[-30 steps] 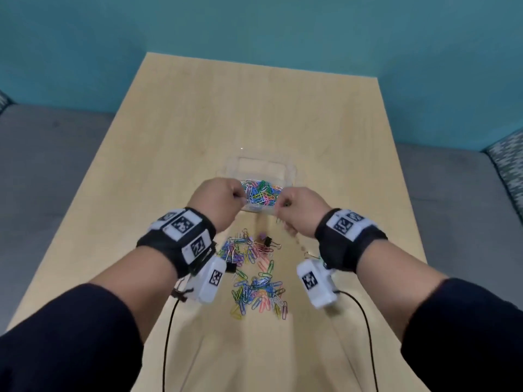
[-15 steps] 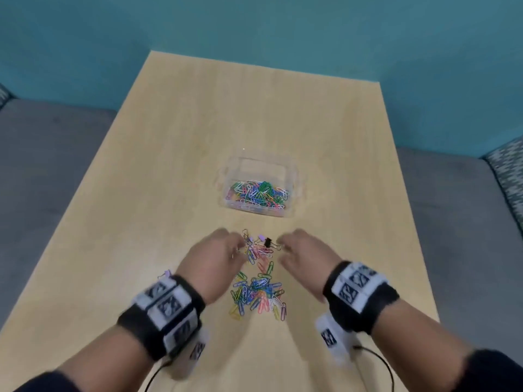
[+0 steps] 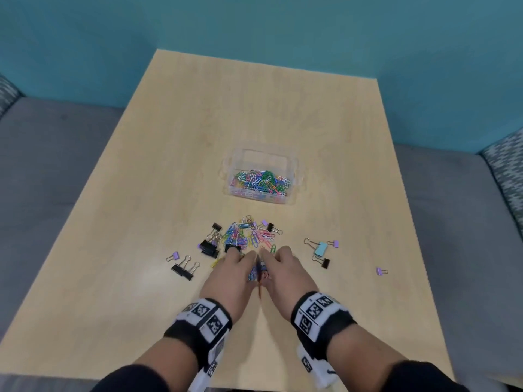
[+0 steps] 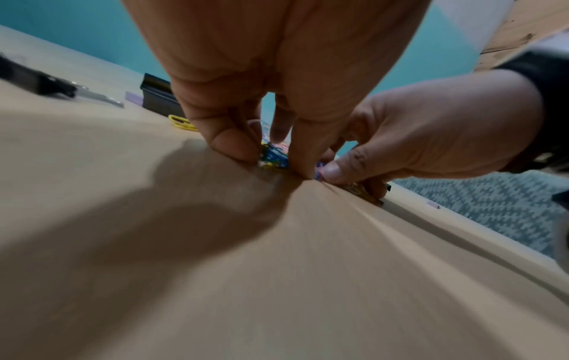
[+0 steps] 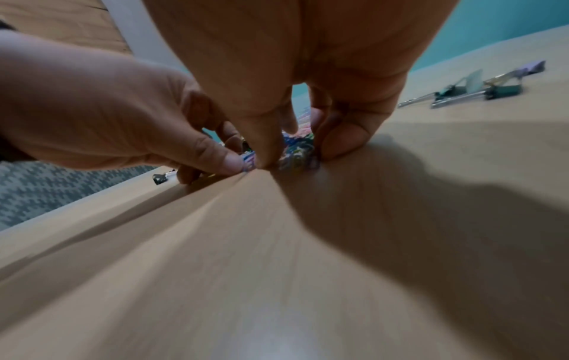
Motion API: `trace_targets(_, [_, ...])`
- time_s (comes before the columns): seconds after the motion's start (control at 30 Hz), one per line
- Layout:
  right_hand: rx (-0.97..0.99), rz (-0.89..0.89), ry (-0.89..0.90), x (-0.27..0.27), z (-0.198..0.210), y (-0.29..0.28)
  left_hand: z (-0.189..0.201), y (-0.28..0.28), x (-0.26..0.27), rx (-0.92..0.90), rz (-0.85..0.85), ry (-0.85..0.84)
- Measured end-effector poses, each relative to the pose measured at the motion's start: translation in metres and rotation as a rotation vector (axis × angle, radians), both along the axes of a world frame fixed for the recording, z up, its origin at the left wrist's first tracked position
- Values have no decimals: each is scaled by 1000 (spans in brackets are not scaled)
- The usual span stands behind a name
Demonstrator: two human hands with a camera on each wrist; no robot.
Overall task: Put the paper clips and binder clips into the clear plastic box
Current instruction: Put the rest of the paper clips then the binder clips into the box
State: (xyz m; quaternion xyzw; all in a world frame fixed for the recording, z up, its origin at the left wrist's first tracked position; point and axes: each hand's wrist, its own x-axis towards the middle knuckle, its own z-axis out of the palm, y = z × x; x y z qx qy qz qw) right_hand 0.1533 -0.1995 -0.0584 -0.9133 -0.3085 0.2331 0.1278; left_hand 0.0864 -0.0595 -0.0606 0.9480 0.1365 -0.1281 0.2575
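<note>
The clear plastic box (image 3: 295, 168) stands mid-table with many coloured paper clips (image 3: 261, 179) inside. A loose pile of paper clips (image 3: 249, 234) lies in front of it. At the pile's near edge my left hand (image 3: 240, 260) and right hand (image 3: 273, 257) are pressed together on the table. Their curled fingers grip a bunch of clips (image 3: 258, 270) between them. In the left wrist view the left fingertips (image 4: 234, 146) pinch the bunch (image 4: 275, 156) against the wood, and the right hand (image 4: 431, 136) closes in beside them. The right wrist view shows the same bunch (image 5: 297, 152).
Black binder clips (image 3: 210, 247) lie left of the pile, with two more (image 3: 184, 269) and a purple one (image 3: 174, 256) further left. A light blue binder clip (image 3: 321, 248), a black one (image 3: 323, 262) and purple ones (image 3: 381, 271) lie to the right. Sofa cushions flank the table (image 3: 254, 103).
Both hands came back from over the box to the pile, then slid toward me and closed together round its near part.
</note>
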Motion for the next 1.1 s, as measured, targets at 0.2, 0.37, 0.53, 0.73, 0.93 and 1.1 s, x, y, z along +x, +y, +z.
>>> trace_targets(0.2, [-46, 40, -45, 3, 4, 10, -1, -4, 12, 102, -49, 1])
trace_targets(0.37, [-90, 101, -45, 4, 12, 6, 0, -3, 8, 118, -40, -11])
trace_targets(0.53, [-144, 153, -46, 5, 20, 0, 1, -1, 1, 70, 4, -60])
trace_targets(0.73, [-196, 253, -63, 9, 27, -6, 2, 0, -3, -12, 106, -55])
trace_targets(0.93, [-157, 175, 40, 22, 20, -9, 10, 8, 0, -163, 204, 5])
trace_targets(1.1, [-54, -29, 348, 46, 41, -9, 32, 22, 8, -432, 314, 77])
